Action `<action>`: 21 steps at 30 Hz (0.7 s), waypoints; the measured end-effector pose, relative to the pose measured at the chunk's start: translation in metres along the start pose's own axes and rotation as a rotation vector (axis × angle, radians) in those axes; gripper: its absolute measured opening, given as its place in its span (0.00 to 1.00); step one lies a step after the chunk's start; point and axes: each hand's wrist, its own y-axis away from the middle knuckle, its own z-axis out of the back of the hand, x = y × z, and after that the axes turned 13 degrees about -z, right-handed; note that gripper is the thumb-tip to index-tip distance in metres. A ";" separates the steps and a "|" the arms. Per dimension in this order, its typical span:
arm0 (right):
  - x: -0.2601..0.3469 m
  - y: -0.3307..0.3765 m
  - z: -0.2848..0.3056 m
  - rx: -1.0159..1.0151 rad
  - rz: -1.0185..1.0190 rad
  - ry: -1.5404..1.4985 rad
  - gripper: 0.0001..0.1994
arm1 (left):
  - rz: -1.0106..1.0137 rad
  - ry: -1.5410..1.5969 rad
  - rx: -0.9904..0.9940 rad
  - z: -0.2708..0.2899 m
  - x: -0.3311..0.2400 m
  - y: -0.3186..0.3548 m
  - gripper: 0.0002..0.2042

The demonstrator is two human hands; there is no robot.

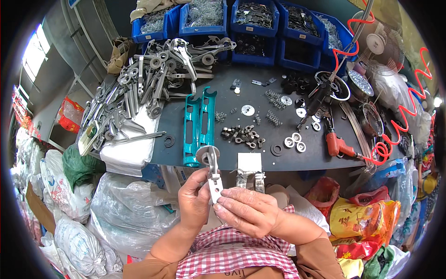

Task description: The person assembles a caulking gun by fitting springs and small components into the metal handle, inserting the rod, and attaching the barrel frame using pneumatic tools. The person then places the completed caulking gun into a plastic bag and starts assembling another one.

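Observation:
Close to the bench's front edge, both my hands hold a silver metal lever part (215, 187) with a round disc at its upper end. My left hand (194, 201) is closed round its left side, thumb up against the metal. My right hand (248, 209) pinches the lower end between thumb and fingers. Just beyond the disc lies a teal metal frame (205, 121) with two long rails. Right of the part, a white square plate (250, 162) sits on a metal fixture at the bench edge. Small dark metal links (244, 135) lie in a cluster behind that plate.
A large heap of metal levers (153, 79) covers the bench's left side. Blue bins (254, 31) of small parts line the back. At right are a red-handled air tool (338, 143), a hanging dark driver (317, 101) and a red coiled hose (400, 122). Springs (274, 99) and washers are scattered mid-bench.

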 end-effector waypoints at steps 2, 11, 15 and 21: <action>0.000 0.000 -0.005 -0.015 -0.027 0.016 0.12 | 0.007 -0.132 -0.050 -0.001 0.002 0.002 0.16; -0.022 0.023 -0.042 0.033 -0.188 0.017 0.15 | 0.302 0.268 -0.224 -0.001 0.008 0.009 0.22; -0.015 0.046 -0.044 0.206 -0.283 -0.093 0.17 | 0.277 0.166 0.062 0.022 0.015 0.030 0.31; -0.113 0.066 -0.022 0.108 -0.647 0.094 0.11 | 0.704 0.303 0.113 0.051 0.009 0.045 0.28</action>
